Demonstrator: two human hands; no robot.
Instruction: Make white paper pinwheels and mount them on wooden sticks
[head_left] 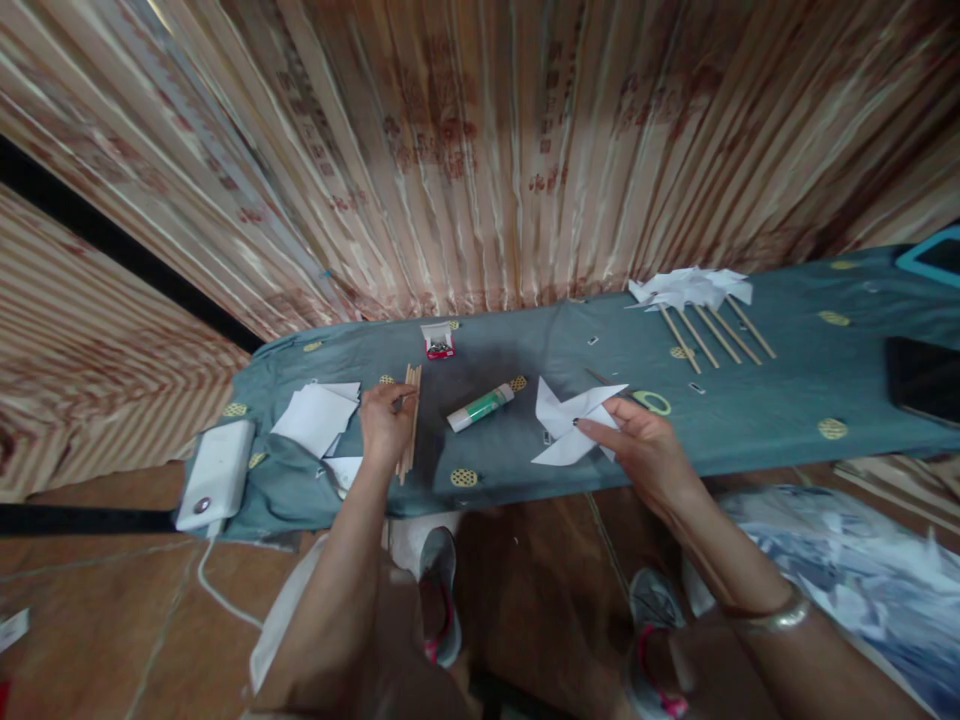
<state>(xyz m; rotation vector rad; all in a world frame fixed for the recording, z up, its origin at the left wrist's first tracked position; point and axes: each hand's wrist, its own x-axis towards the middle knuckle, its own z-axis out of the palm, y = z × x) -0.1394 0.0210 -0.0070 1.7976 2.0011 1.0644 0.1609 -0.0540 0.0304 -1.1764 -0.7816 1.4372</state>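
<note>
My left hand (384, 428) rests on a bundle of thin wooden sticks (412, 400) lying on the blue-grey cloth of the table (750, 400), fingers curled and pinching one stick. My right hand (637, 450) holds a folded white paper pinwheel (574, 420) flat on the cloth, fingertips pressed at its centre. A glue stick (480, 408) with a green label lies between the two hands.
White paper squares (315, 418) and a white power bank (216, 472) lie at the left. A small red-and-white box (438, 341) sits at the back. Finished pinwheels on sticks (701, 305) lie at the right, beyond them a dark tablet (922, 378). A patterned curtain hangs behind.
</note>
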